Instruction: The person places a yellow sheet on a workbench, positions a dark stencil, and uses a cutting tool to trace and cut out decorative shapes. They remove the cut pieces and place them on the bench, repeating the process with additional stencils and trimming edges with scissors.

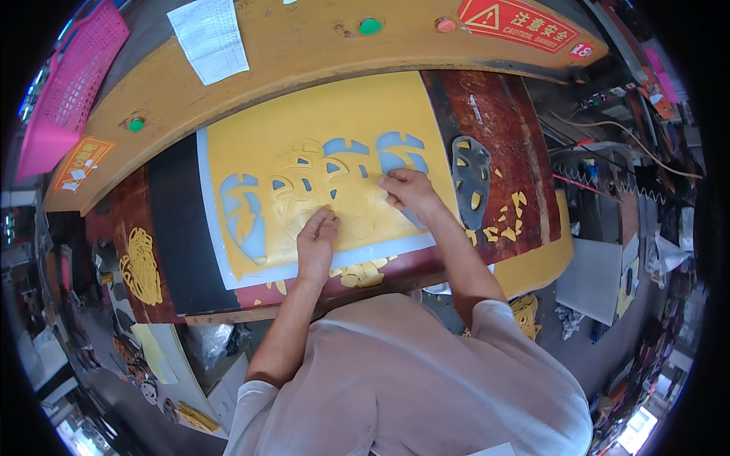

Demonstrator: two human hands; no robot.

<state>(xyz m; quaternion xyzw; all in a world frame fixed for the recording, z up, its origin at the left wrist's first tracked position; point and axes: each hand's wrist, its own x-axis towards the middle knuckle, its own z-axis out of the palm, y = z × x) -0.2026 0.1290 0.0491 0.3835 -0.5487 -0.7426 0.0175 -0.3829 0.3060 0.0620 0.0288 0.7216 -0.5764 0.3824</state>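
A large yellow sheet (350, 106) lies on a white board (215, 235) in front of me. Several sole-shaped outlines are cut in it; at some of them pale gaps (247, 201) show the board through the yellow. My left hand (318, 234) is over the sheet's near middle, its fingers curled and pinched together. Farther right, my right hand (411, 191) is also closed, fingertips at the edge of a cut-out. Same-coloured yellow makes whatever the fingers pinch hard to make out. Right of the sheet lies a dark sole-shaped cutting die (471, 182) with yellow bits in its openings.
A yellow-brown machine beam (304, 57) with green and red buttons spans the far side. Yellow scraps (511, 220) lie on the red surface at right, a looped yellow pile (141, 266) at left, and more strips (361, 273) along the near edge. A pink basket (72, 95) stands far left.
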